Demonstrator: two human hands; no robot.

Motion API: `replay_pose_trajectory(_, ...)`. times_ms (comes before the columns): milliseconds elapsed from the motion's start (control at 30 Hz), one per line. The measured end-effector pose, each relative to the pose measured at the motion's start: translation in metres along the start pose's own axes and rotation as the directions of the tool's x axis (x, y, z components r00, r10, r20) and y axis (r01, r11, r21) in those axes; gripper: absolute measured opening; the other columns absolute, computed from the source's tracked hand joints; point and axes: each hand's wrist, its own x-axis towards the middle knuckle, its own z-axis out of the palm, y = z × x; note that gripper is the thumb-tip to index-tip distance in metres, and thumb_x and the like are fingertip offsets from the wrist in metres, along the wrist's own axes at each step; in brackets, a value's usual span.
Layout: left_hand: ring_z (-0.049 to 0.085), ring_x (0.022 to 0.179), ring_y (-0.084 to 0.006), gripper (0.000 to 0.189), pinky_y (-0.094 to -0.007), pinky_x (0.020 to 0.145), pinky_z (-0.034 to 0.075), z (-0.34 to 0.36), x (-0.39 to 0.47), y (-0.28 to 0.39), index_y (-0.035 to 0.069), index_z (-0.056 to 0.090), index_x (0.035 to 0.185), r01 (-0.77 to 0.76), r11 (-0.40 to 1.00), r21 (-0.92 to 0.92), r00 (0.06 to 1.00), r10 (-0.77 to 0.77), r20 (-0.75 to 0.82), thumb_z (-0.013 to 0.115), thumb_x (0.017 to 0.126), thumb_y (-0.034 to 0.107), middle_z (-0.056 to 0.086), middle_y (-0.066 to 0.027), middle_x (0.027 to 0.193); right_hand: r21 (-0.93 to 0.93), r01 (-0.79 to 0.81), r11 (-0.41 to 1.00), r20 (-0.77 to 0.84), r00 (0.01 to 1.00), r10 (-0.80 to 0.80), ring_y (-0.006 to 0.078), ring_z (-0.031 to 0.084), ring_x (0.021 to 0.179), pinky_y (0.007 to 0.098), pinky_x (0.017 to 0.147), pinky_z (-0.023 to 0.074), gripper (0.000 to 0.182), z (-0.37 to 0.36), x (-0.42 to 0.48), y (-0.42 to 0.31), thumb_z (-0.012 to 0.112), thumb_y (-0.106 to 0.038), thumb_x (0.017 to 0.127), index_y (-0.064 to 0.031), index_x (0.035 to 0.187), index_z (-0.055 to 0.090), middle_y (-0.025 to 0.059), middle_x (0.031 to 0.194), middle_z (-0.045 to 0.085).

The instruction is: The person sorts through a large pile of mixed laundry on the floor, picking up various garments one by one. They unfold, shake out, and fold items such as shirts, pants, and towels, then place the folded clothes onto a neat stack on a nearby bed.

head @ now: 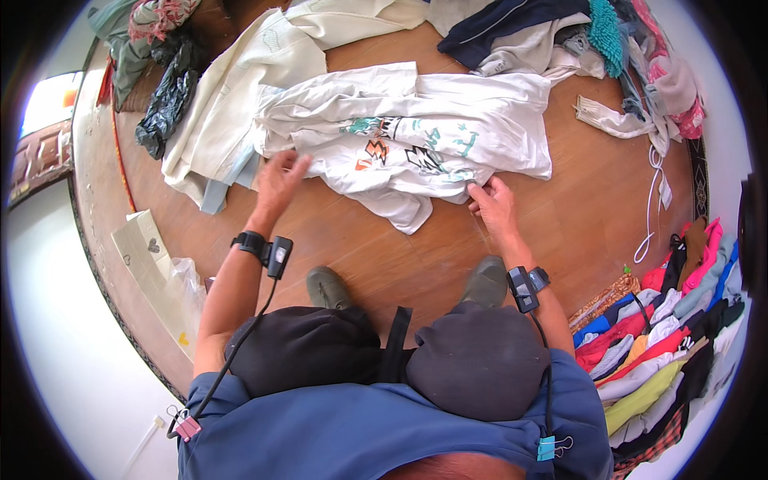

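Note:
In front of me a white T-shirt (444, 114) with green, orange and black print lies rumpled on the brown floor, its left part over cream cloth (240, 90). My right hand (497, 201) pinches the shirt's near edge between thumb and fingers, right of the print. At the left end of the shirt is my left hand (282, 177), fingers apart; whether it touches the fabric is hard to see. One sleeve (408, 213) spreads toward me between the two hands. Beneath the cream cloth pokes out a light blue piece of cloth (217, 195).
Folded clothes (648, 354) stand in rows at the right. Loose clothes (528, 42) are heaped at the far right, near a white cord (648, 228). A black plastic bag (168, 102) lies far left, and flattened cardboard (150, 264) nearer left. My shoes (329, 288) are close by.

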Motion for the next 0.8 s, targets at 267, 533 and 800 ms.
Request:
replay_pose_trajectory(267, 0.064, 0.074, -0.0182, 0.033, -0.0339, 0.072, 0.051, 0.01, -0.005, 0.015, -0.005, 0.073, 0.1, 0.065, 0.997, -0.044, 0.995, -0.061, 0.075, 0.07, 0.092, 0.027, 0.07, -0.0098, 0.078, 0.283, 0.073, 0.956, 0.07, 0.993, -0.097, 0.0085, 0.063, 0.084, 0.026, 0.075, 0.05, 0.028, 0.003, 0.003, -0.017, 0.074, -0.009, 0.087, -0.0027, 0.114, 0.07, 0.0005, 0.099, 0.071)
replay_pose_trajectory(533, 0.068, 0.089, -0.025, 0.045, -0.0367, 0.079, 0.054, 0.024, -0.013, 0.014, -0.006, 0.066, 0.117, 0.201, 0.98, 0.0, 0.977, -0.2, 0.075, 0.075, 0.09, 0.028, 0.072, -0.0193, 0.104, 0.616, -0.041, 0.787, 0.21, 0.971, -0.113, 0.0164, 0.065, 0.109, 0.0318, 0.099, 0.05, 0.042, -0.011, -0.025, -0.028, 0.071, 0.0, 0.086, 0.0002, 0.127, 0.066, 0.007, 0.119, 0.071)
replay_pose_trajectory(800, 0.065, 0.085, -0.0135, 0.026, -0.029, 0.078, 0.052, -0.001, 0.005, -0.006, -0.003, 0.072, 0.105, 0.2, 0.876, -0.439, 0.976, -0.137, 0.172, 0.078, 0.09, 0.017, 0.073, -0.0056, 0.096, 0.737, -0.139, 0.662, 0.227, 0.973, -0.049, 0.0246, 0.063, 0.12, 0.0398, 0.108, 0.0492, 0.053, -0.026, -0.006, -0.018, 0.069, -0.004, 0.088, 0.0021, 0.138, 0.055, 0.013, 0.131, 0.065)
